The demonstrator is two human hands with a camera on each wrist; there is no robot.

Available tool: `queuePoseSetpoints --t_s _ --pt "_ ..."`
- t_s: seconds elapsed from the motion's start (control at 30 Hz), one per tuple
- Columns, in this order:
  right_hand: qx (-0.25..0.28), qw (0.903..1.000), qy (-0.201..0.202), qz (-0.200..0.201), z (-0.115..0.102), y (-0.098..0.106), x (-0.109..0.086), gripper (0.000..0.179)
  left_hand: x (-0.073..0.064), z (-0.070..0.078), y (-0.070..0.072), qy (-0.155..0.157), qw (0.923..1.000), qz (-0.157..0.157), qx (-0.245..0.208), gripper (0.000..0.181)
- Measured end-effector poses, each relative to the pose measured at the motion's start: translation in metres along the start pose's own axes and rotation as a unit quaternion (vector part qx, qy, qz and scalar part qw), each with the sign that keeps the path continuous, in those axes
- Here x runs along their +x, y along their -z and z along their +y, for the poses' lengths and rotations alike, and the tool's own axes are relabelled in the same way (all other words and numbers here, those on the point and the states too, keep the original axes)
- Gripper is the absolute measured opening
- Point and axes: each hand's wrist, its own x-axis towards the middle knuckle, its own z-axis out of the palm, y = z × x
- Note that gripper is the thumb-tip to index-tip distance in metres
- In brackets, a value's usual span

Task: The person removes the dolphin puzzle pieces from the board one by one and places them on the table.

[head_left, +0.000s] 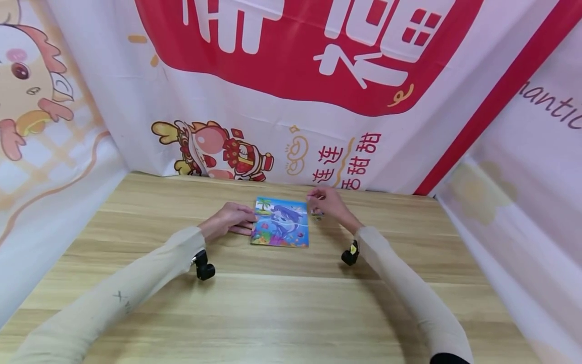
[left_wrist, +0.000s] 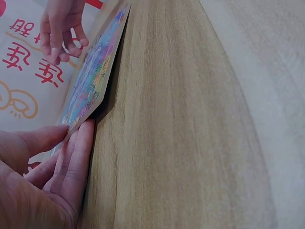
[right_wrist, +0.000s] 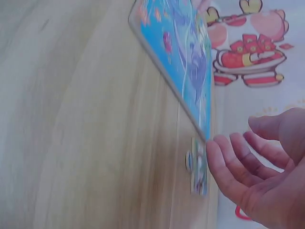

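Note:
A square, thin board with a blue dolphin picture on it sits near the back of the table. My left hand grips its left edge, thumb on top and fingers beneath, as the left wrist view shows; there the board is tilted with a shadow under its near edge. Beyond the board's right side, my right hand hovers with loosely bent fingers and nothing between them. Below those fingers, several small flat coloured pieces lie on the wood beside the board's corner, partly hidden by the hand in the head view.
The wooden table ends at a white cloth backdrop with red printing, close behind both hands. Cloth walls stand to the left and right. A small black camera is strapped at each wrist.

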Motion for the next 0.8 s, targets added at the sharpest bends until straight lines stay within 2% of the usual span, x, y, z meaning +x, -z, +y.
queuePoseSetpoints --t_s 0.17,0.27,0.4,0.53,0.63,0.7,0.8 --pt "0.006 0.9997 0.022 -0.012 -0.008 -0.013 0.001 0.021 0.001 -0.001 -0.001 -0.003 1.0000 -0.003 -0.003 0.050" --pt "-0.009 0.9988 0.044 -0.021 -0.012 -0.022 0.003 0.023 0.001 -0.002 -0.001 -0.004 1.0000 -0.002 -0.004 0.051" --pt "-0.052 0.9950 0.076 -0.039 -0.018 -0.032 0.006 0.026 0.001 -0.003 0.000 -0.002 1.0000 0.000 0.000 0.051" --pt "-0.109 0.9860 0.107 -0.066 -0.026 -0.042 0.008 0.033 0.002 -0.003 0.002 -0.003 1.0000 -0.004 -0.003 0.051" --pt "-0.159 0.9777 0.099 -0.094 -0.032 -0.049 0.009 0.046 0.003 -0.003 0.002 -0.004 1.0000 -0.007 -0.006 0.050" --pt "-0.196 0.9710 0.082 -0.110 -0.035 -0.055 0.009 0.053 0.003 -0.003 0.003 -0.004 0.9999 -0.007 -0.007 0.051" --pt "-0.223 0.9657 0.054 -0.122 -0.038 -0.062 0.011 0.059 0.003 -0.004 0.002 -0.005 1.0000 -0.007 -0.005 0.050"
